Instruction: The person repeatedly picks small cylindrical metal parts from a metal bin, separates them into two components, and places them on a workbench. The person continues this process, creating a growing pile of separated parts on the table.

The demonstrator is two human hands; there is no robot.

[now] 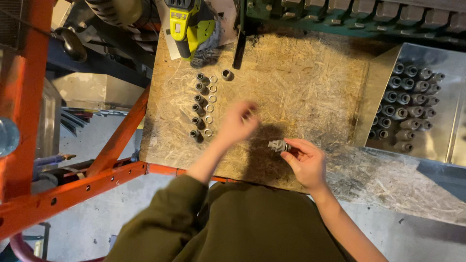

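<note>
The right hand point(307, 162) pinched a small grey threaded fitting point(279, 145) between thumb and fingertips, holding it just above the chipboard worktop point(310, 82), near its front edge. The left hand point(238, 122) hung blurred over the board just right of a column of similar fittings point(198, 105), each paired with a thin metal ring point(210, 105); its fingers looked loosely curled, but whether they gripped anything could not be told. One more fitting point(226, 74) stood alone at the head of the rows. To the right, a shiny metal tray point(378, 87) held many more of the grey fittings point(407, 104), packed close together. A yellow-green power drill point(189, 26) lay at the far edge of the board, and an orange steel frame point(116, 140) ran along the left. The held fitting appeared rigid and light for its size, probably plastic or cast metal, not fragile; its ribbed or threaded body would give the fingers purchase, so a pinch around the wider collar seemed the surest hold, keeping the threaded end free. The loose rings looked thin and easy to drop or knock out of line.
</note>
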